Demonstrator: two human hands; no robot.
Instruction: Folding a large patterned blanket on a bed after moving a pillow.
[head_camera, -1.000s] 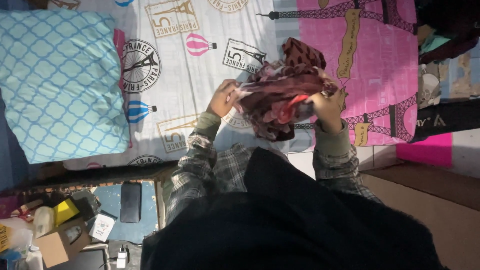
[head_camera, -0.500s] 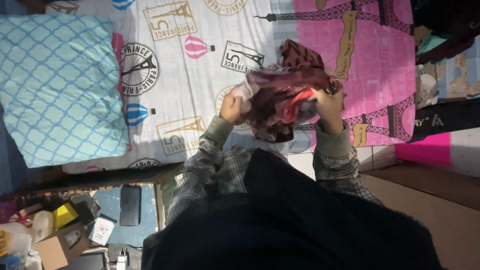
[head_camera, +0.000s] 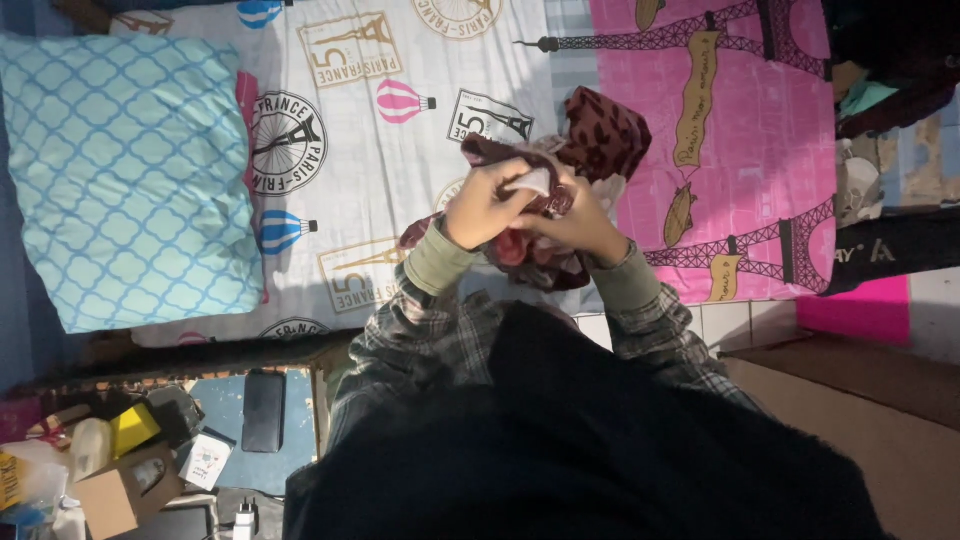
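Note:
My left hand (head_camera: 484, 205) and my right hand (head_camera: 572, 224) are pressed close together, both gripping a bunched dark maroon patterned cloth (head_camera: 545, 255) with red and white patches. The bundle is held over a bed (head_camera: 400, 150) covered in a white and pink printed sheet. Just beyond my hands a folded dark red patterned garment (head_camera: 603, 130) lies on the sheet. My plaid sleeves with green cuffs reach up from below.
A turquoise lattice-patterned pillow (head_camera: 135, 175) lies on the left of the bed. Below the bed's edge, at lower left, sit a dark phone (head_camera: 263, 410), a cardboard box (head_camera: 115, 490), a yellow item and small clutter. Dark clothing fills the upper right corner.
My hands have come together from wide apart, gathering the spread cloth into a tighter bunch. The folded dark red garment behind it now shows more fully.

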